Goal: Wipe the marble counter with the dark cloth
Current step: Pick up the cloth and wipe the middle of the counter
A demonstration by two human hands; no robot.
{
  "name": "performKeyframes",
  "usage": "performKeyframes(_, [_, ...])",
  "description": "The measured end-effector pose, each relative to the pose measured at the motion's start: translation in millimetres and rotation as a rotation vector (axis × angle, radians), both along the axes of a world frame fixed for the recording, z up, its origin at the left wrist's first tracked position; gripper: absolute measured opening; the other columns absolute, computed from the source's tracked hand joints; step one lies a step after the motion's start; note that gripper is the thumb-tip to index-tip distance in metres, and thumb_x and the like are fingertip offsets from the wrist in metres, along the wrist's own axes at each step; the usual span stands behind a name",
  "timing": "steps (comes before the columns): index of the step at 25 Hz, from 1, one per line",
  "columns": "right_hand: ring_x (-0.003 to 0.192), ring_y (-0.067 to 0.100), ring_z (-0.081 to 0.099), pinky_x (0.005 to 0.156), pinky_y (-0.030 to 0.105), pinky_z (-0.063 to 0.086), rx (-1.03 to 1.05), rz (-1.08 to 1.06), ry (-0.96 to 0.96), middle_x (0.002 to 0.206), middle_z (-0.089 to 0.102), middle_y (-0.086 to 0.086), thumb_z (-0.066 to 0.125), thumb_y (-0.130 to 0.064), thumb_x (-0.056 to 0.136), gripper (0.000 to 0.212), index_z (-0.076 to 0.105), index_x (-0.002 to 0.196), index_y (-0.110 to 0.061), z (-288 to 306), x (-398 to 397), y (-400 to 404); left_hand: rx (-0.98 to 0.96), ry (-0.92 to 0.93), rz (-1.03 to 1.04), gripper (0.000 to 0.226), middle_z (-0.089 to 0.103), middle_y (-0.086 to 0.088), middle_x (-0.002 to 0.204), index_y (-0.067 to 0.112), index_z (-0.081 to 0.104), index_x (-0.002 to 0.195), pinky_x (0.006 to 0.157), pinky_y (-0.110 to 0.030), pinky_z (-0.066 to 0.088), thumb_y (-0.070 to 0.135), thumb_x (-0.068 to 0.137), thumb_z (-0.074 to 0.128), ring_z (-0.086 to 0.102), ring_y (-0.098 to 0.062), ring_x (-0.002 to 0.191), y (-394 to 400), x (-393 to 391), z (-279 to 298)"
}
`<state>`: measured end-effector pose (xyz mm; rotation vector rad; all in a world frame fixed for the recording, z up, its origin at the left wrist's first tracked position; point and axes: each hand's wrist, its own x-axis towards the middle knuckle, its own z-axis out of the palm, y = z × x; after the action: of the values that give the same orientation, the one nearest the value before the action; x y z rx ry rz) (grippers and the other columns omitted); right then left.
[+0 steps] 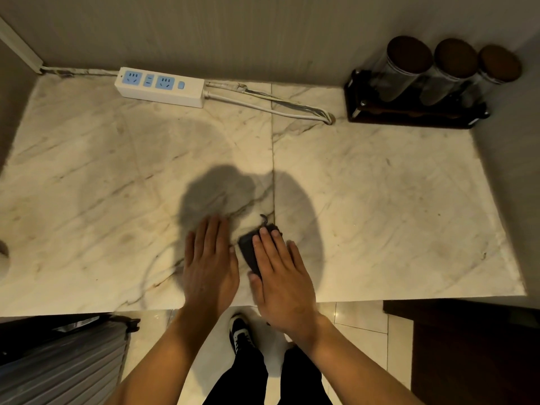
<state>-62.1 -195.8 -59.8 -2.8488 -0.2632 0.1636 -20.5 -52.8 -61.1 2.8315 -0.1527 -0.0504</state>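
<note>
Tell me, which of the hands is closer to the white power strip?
Left. The left hand lies flat below the power strip; the right hand presses the dark cloth, farther right.

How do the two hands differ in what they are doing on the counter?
The right hand presses flat on the dark cloth; the left hand lies on bare counter. The right hand sits just right of the counter's seam, the left hand left of it. Both are flat, palms down, fingers extended.

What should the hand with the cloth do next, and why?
Probably slide the cloth forward over the counter. The right hand already presses it flat near the front edge, and the marble beyond it lies bare.
</note>
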Motion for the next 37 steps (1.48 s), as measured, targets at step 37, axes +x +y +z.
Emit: performKeyframes(37, [0.148,0.014,-0.003,0.120,0.040,0.002,-0.185,0.406,0.045,0.163,0.003,0.000,0.026,-0.044,0.098,0.064,0.007,0.153,-0.018,1.8,192.5,-118.0,0.066,0.094,0.059,0.058,0.029,-0.009,0.157,0.013,0.031,0.148,0.116,-0.054,0.015,0.038,0.096,0.029,0.017,-0.027,0.147,-72.2,27.1,-9.9])
